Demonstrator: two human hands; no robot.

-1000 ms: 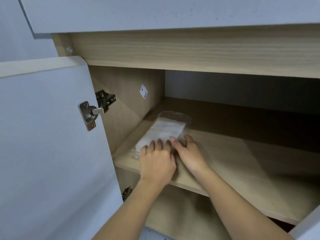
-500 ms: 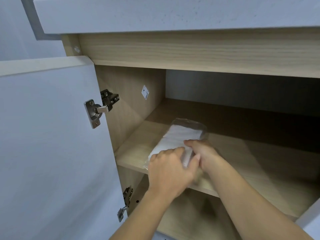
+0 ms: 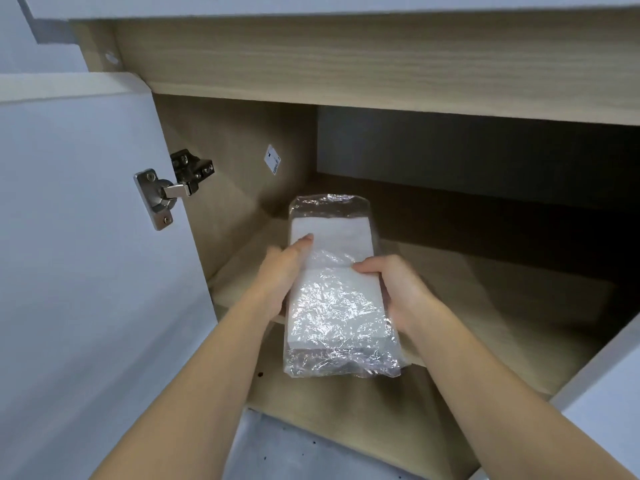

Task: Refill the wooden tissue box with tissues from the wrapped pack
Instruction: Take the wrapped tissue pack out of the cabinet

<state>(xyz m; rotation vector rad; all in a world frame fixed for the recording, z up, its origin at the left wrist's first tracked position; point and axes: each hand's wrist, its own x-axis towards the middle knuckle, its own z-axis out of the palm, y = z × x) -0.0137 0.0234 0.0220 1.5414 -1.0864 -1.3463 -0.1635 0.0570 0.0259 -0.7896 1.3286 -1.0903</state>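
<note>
Both hands grip the wrapped tissue pack (image 3: 337, 292) by its long sides: my left hand (image 3: 282, 277) closed along the left edge, my right hand (image 3: 398, 292) closed around the right edge. Pack is held in the air in front of the wooden shelf (image 3: 502, 306), inside the open cabinet beside the white door (image 3: 86, 254).

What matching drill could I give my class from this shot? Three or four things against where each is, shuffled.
Things:
1. pack
2. hinge
3. sticker
4. shelf

Places:
A. on the cabinet's inner side wall
B. held between both hands
C. on the open door's inner face
D. behind and under the pack, bare wood

Pairs: 1-B, 2-C, 3-A, 4-D

The left hand and right hand hold the pack's two sides.
</note>
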